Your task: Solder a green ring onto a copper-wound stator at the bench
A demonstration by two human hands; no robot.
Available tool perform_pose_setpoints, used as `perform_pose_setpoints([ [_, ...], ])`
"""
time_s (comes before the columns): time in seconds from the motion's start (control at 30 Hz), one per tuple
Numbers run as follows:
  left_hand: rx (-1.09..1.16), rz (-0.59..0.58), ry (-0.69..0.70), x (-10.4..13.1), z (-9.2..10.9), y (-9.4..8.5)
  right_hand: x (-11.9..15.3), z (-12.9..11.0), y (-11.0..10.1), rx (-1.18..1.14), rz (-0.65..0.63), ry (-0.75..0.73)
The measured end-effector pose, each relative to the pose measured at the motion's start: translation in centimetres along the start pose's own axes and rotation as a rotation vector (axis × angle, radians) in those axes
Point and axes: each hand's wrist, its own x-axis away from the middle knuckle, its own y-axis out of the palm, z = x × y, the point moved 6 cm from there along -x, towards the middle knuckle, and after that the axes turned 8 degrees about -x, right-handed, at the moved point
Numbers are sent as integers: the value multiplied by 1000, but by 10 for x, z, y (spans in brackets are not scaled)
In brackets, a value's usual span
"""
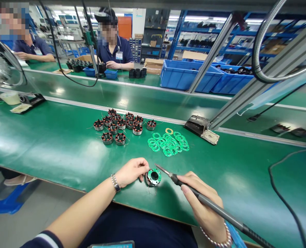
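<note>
Bright lights up high make white shiny spots on the green table [51,144] — sharp picture, edges bend, faces blurred.

My left hand [132,171] is bare, and on that wrist I wear a metal link watch [115,182], silver with darker links. Up that arm sits a navy short sleeve [42,240] edged with 1 white stripe. My right hand [204,203] is bare too, with a bracelet [218,240] of what look like pale pink beads. My lap shows dark navy trousers [139,227].
</note>
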Motion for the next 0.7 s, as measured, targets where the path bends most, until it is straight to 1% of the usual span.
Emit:
perform_pose_setpoints([
  [0.13,-14,-4,11,-1,-1,2,-2,7,10,57,-38,-46],
  [0.27,-60,14,36,1,3,2,-7,19,33,141,-206,-73],
  [0.33,-182,89,121,8,10,-5,-7,26,41,150,-256,-53],
  [0.4,-423,132,298,20,23,-10,-6,31,43,146,-267,-27],
  [0.47,-696,78,483,33,30,-6,-5,35,43,134,-268,-5],
  [0.5,-803,32,542,39,30,-3,-4,35,43,128,-268,-3],
  [0.53,-880,-4,576,43,29,0,-4,35,43,125,-264,-2],
  [0.6,-958,-12,600,46,26,4,-3,34,42,124,-251,-5],
  [0.67,-949,-3,599,46,24,8,-1,34,42,139,-232,-5],
  [0.7,-910,-5,590,44,23,10,0,33,43,151,-216,-5],
])
